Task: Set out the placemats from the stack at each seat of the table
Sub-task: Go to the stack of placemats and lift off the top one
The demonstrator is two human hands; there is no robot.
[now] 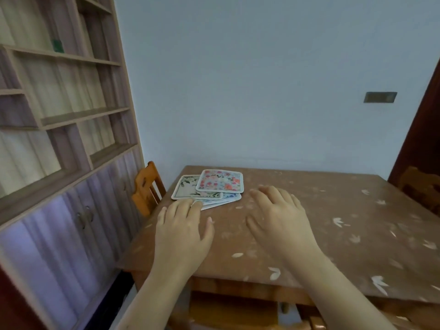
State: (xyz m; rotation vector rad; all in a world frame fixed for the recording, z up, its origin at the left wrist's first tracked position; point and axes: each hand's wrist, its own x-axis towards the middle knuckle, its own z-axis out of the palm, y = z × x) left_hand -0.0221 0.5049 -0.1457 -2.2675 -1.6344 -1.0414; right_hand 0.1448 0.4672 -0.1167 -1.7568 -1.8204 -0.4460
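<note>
Hands first: the left hand (183,231) lies palm down over the table (333,234) with its fingers spread loosely, and its fingertips (197,204) reach the near edge of the lowest mat in the stack of placemats (209,188); whether they press on it or only overlap it in this view I cannot tell. The right hand (277,216) is also palm down and open, fingers a little curled, holding nothing and sitting just beside the stack on its right, apart from it. The stack sits at the far left corner of the table and is fanned rather than squared: a pink floral placemat (220,181) lies on top, a cream placemat with green leaves (187,188) pokes out to the left beneath it, and a blue-edged placemat (229,197) shows at the near right underneath. The table wears a brown cover printed with pale leaf shapes. An orange wooden chair (146,186) stands tucked at the left side of the table, its back just beside the stack's corner, and a darker chair (421,186) shows at the right edge. A shelving unit with cabinet doors (66,139) runs along the left, close to the table's left edge, leaving a narrow gap. The far edge of the table meets a pale blue wall (262,79). Everything from the right hand out to the right edge of the table is open surface
</note>
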